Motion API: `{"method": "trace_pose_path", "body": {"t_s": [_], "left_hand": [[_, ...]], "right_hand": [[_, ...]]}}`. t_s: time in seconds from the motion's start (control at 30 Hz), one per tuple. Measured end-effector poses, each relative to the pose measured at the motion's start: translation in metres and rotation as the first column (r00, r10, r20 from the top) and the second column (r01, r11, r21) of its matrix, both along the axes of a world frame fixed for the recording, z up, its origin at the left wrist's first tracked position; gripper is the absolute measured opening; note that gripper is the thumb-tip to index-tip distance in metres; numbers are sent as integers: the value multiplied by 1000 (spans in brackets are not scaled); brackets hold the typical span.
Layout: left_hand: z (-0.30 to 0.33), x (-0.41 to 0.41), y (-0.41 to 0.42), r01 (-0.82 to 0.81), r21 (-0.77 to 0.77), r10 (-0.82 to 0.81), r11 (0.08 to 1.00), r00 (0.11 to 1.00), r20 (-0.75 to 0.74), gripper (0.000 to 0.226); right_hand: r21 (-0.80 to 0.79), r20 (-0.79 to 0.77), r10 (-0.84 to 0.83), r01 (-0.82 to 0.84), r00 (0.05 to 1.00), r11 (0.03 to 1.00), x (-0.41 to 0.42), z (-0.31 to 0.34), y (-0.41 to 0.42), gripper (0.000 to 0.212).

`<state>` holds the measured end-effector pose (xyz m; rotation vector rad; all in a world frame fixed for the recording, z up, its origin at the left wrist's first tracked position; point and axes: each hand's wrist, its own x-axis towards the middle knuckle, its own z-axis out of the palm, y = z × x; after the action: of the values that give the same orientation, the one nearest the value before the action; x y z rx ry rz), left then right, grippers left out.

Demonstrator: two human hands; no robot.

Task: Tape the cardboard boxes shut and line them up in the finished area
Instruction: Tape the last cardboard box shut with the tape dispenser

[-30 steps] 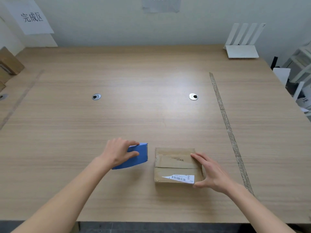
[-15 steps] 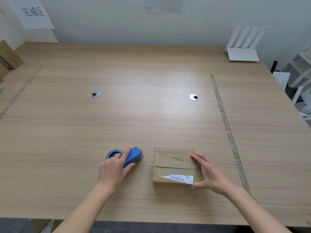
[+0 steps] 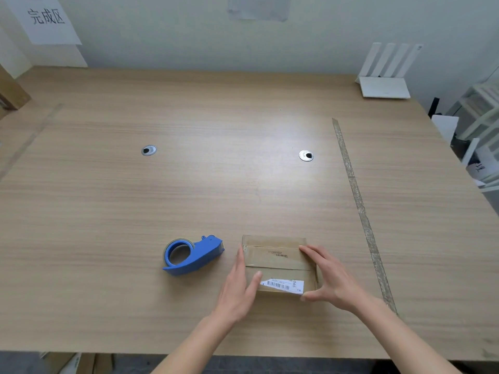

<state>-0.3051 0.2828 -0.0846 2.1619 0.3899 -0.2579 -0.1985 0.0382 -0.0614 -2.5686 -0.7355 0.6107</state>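
A small flat cardboard box (image 3: 278, 261) with a white barcode label lies near the table's front edge, tape across its top. My left hand (image 3: 239, 287) lies with straight fingers against the box's left side, thumb on its top. My right hand (image 3: 330, 279) holds the box's right side, fingers on top and thumb at the front corner. The blue tape dispenser (image 3: 190, 256) lies on its side on the table just left of the box, with no hand on it.
Brown boxes (image 3: 10, 93) stand at the far left edge below a paper sign (image 3: 47, 18). A tape line (image 3: 359, 201) runs down the table's right part. A white router (image 3: 384, 74) sits back right. Two cable grommets (image 3: 149, 150) mark the middle.
My left hand set the blue dispenser down on the table, let go of it and moved right to the box's left side. My right hand stayed on the box.
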Motion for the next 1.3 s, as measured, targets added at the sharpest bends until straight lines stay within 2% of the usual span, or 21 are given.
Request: {"method": "trace_pose_path", "body": {"t_s": [0.17,0.33,0.43,0.53,0.57,0.67,0.73,0.8,0.9,0.97,1.03,1.1,1.17,1.3], "left_hand": [[-12,-4,-1,-73,-242,54,968,995,-84,76],[-18,1,11,-68,-273,12,959,980,-201,77],[-12,4,16,-46,-149,16,988,979,-201,83],[-8,3,18,-129,27,131,991,990,-52,89],[-8,2,19,-113,97,112,989,994,17,88],[-15,1,15,63,376,-145,924,970,196,73],[-16,5,8,100,487,-230,867,949,214,60],[-15,12,0,100,561,-244,822,951,188,56],[-15,20,-4,112,563,-238,819,959,156,64],[-15,25,-6,156,549,-244,821,965,92,73],[-14,29,-8,191,550,-258,813,965,47,81],[-12,34,-7,220,539,-275,813,961,22,85],[-9,42,-1,279,550,-327,787,945,-12,89],[3,66,15,389,593,-457,705,889,-41,83]], "right_hand": [[-2,-9,-9,9,1000,1000,1,-2,0,125],[5,-4,-18,18,1000,1000,-1,-1,0,123],[15,-6,-25,26,1000,1000,-2,2,0,121],[22,12,-63,63,998,998,-7,1,2,123],[21,26,-100,99,995,995,-10,0,4,124],[5,103,-249,250,963,968,-21,-5,16,126],[21,122,-307,306,944,952,-29,-12,24,126],[70,78,-333,328,940,942,-35,-18,27,115],[159,-78,-398,405,914,900,-39,-20,26,74],[207,-107,-433,446,895,871,-37,-23,25,46],[233,-130,-451,469,883,852,-35,-26,25,32],[222,-126,-445,463,887,858,-33,-26,26,29],[205,-105,-419,432,902,878,-35,-23,25,35],[289,-150,-253,287,956,913,-41,-20,21,69]]}}
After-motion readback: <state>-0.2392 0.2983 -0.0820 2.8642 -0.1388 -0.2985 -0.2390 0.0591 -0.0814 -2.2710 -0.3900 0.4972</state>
